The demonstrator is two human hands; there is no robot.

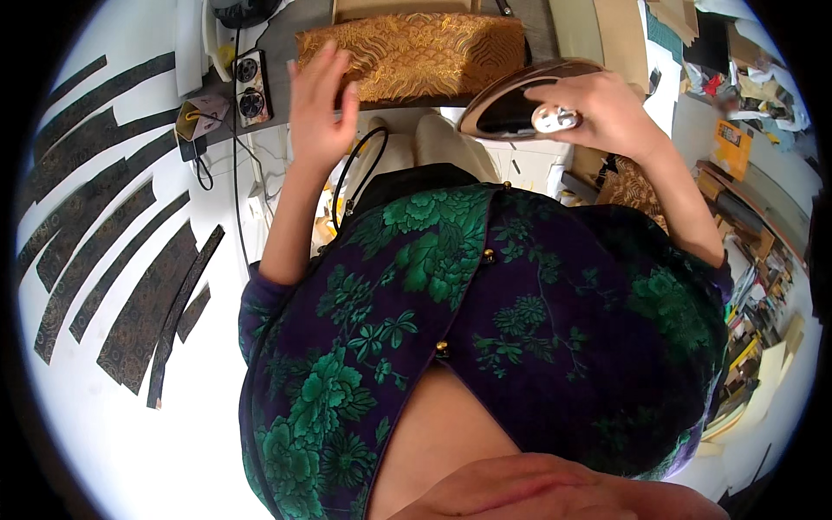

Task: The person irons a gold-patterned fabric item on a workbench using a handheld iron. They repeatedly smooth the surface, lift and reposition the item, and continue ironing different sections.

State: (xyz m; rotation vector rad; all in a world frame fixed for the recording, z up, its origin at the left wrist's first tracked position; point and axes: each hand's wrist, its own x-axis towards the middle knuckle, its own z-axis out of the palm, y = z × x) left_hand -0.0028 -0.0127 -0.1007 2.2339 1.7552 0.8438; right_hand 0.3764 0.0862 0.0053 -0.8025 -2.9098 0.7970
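Note:
Gold wave-patterned brocade fabric (416, 55) lies across the grey work surface before me. My left hand (322, 107) is held flat with fingers spread over its left end; whether it touches the fabric I cannot tell. My right hand (595, 110) grips a glossy dark brown, curved object (507, 104) with a silvery, shiny part (556, 119) beside the fingers, at the fabric's right end. What kind of object it is cannot be told.
A phone in a patterned case (252, 88) lies left of the fabric, beside a black cable (236, 162). Dark patterned fabric strips (153, 305) are spread on a white surface further left. An orange packet (730, 148) and cluttered materials stand at the right.

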